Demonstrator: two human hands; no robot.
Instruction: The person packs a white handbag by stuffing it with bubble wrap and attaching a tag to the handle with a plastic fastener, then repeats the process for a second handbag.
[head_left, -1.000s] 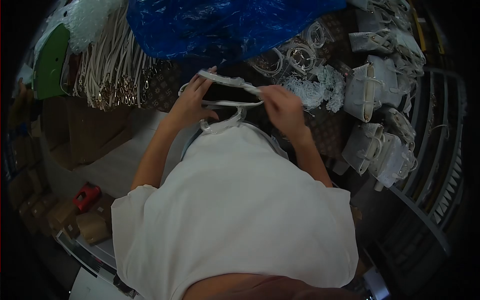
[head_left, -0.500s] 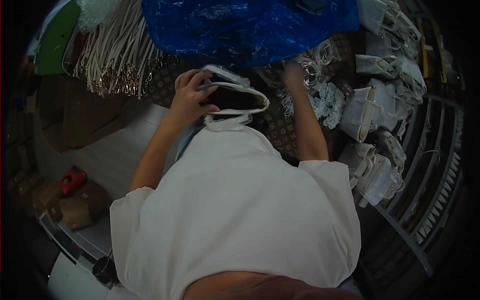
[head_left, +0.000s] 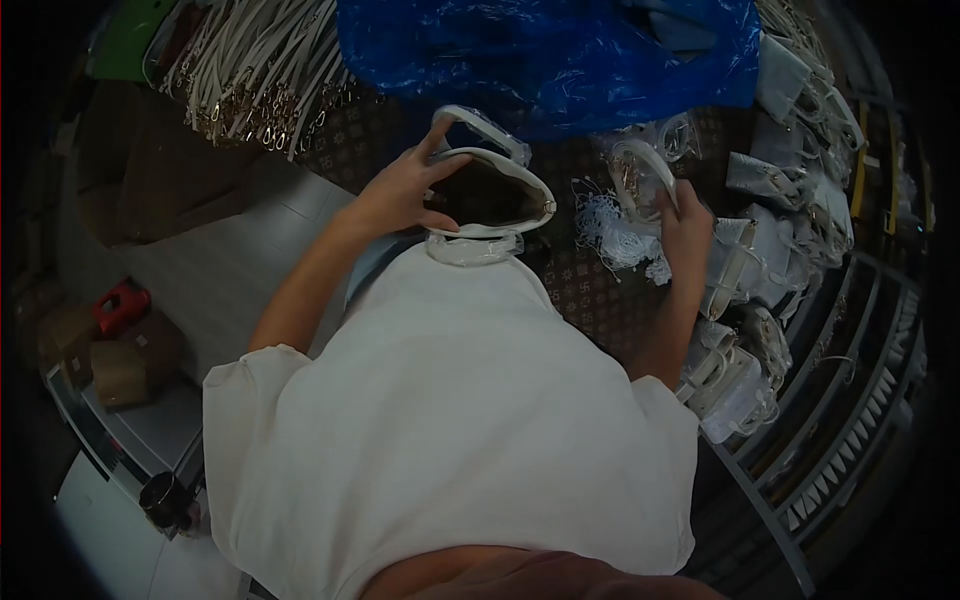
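Note:
A white handbag [head_left: 537,190] stands with its mouth wide apart at the front of my body, its dark inside showing. Two handles wrapped in clear plastic arch from its far and near sides. My left hand [head_left: 398,194] holds the bag at its left end, thumb on the near rim and fingers spread over the far rim and handle. To the right, my right hand [head_left: 687,222] grips a coiled white strap [head_left: 648,158] with gold-coloured metal at its loop. Beside that hand lies a heap of white strings [head_left: 612,233].
Many pale straps with metal clips [head_left: 265,85] hang over the left of the patterned brown table cover [head_left: 590,300]. Blue plastic sheeting [head_left: 540,75] covers the back. Several plastic-wrapped white handbags [head_left: 770,255] crowd the right side, next to a metal rack [head_left: 825,400].
My right hand has come back toward me and rightward from the strap pile, now lifting a coiled strap. My left hand stays at the handbag, its fingers more spread. The view has shifted slightly.

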